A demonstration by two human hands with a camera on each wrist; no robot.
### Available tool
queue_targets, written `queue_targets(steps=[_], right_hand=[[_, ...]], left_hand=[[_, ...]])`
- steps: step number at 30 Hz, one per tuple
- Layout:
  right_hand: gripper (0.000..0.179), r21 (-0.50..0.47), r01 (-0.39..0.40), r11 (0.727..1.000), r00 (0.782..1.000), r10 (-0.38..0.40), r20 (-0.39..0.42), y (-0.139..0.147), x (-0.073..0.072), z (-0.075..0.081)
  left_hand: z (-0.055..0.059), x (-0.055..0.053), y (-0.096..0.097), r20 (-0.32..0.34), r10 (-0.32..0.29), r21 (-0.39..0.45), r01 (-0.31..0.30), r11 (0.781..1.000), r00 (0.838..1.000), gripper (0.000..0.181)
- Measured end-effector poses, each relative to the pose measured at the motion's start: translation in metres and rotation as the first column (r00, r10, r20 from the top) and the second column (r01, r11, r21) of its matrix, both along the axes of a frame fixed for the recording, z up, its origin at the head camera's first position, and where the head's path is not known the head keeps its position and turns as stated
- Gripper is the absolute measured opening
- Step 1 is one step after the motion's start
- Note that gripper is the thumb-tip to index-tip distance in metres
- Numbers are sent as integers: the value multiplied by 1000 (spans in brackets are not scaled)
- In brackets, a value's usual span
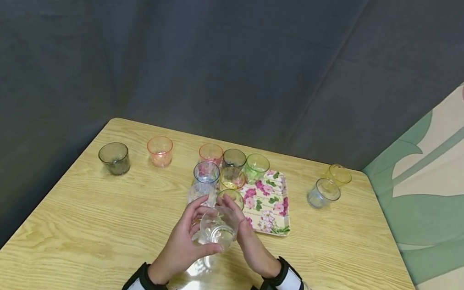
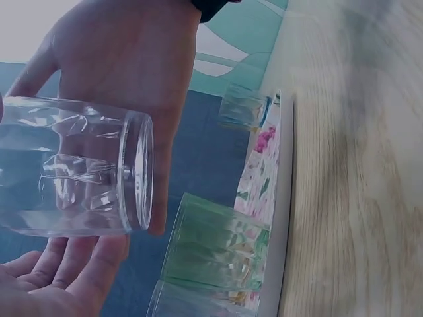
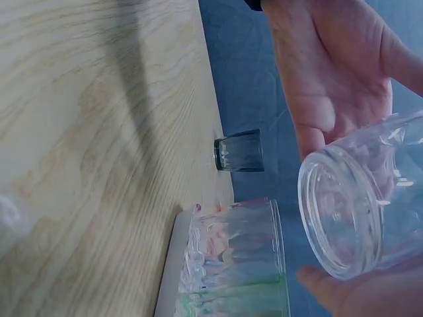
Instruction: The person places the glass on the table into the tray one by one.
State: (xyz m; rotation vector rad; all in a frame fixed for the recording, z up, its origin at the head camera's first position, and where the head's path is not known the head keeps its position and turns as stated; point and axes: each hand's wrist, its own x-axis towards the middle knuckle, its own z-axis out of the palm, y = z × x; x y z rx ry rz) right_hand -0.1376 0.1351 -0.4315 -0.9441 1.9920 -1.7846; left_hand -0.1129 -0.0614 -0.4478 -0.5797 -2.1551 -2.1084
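Observation:
Above the near edge of the floral tray (image 1: 278, 229), a clear cup (image 1: 219, 227) is held between both hands. The left hand (image 1: 183, 244) grips its left side, thumb along the near side and fingers on the far side. The right hand (image 1: 248, 241) holds the right side, fingers reaching along it. In the left wrist view, the cup (image 2: 73, 172) lies sideways in the picture with its thick base to the right. On the tray stand several cups in rows, including a red cup (image 1: 210, 153), a grey cup (image 1: 234, 158), a green cup (image 1: 257, 166) and a blue cup (image 1: 206, 172).
A grey cup (image 1: 115, 158) and a red cup (image 1: 160, 151) stand on the wooden table (image 1: 84, 224) to the left. To the right are a pale blue cup (image 1: 324, 193) and a yellow cup (image 1: 339, 174). A dark curtain (image 1: 231, 62) hangs behind the table.

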Motion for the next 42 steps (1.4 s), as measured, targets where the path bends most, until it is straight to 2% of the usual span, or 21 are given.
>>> queue_targets(steps=[5,10,12,17,22,26,30,32,34,35,37,39,42], right_hand=[[64,-14,-18,1000,999,18,-32,4,1,-4],[56,-66,-64,996,998,63,-11,10,1,-4],[59,-72,-84,994,996,82,-27,13,1,-2],[71,-37,-101,994,987,96,-130,20,-2,-1],[70,-32,-84,996,988,79,-134,26,-2,-3],[66,-49,-50,998,995,46,-87,26,-3,-6],[68,-56,6,998,998,-10,-56,27,-5,-8],[73,-59,29,998,998,-32,-59,29,-6,-8],[77,-60,47,997,997,-50,-61,32,-6,-7],[80,-58,55,997,996,-59,-69,34,-6,-6],[82,-58,68,996,994,-73,-85,38,-6,-5],[82,-50,85,995,991,-89,-96,42,-6,-3],[80,-45,112,993,987,-116,-113,48,-7,1]], left_hand=[[1,0,-1,-17,5,-19,-6,1000,1000,93],[1,-2,-3,-36,45,-30,-46,998,998,91],[1,-3,-3,-36,52,-21,-52,998,998,90],[0,-4,-4,-39,32,10,-32,999,999,87],[1,-5,-6,-40,18,4,-18,1000,999,85],[2,-8,-10,-26,24,-19,-25,1000,999,83],[4,-12,-15,-43,23,-25,-24,999,999,78],[5,-15,-18,-51,45,-26,-46,999,998,69],[7,-19,-23,-39,105,-21,-106,994,994,54],[8,-22,-26,-26,148,-20,-149,989,989,46],[10,-28,-32,23,255,-24,-254,967,967,31],[11,-35,-39,81,352,-35,-351,936,932,22],[8,-47,-48,160,449,-95,-439,893,879,18]])
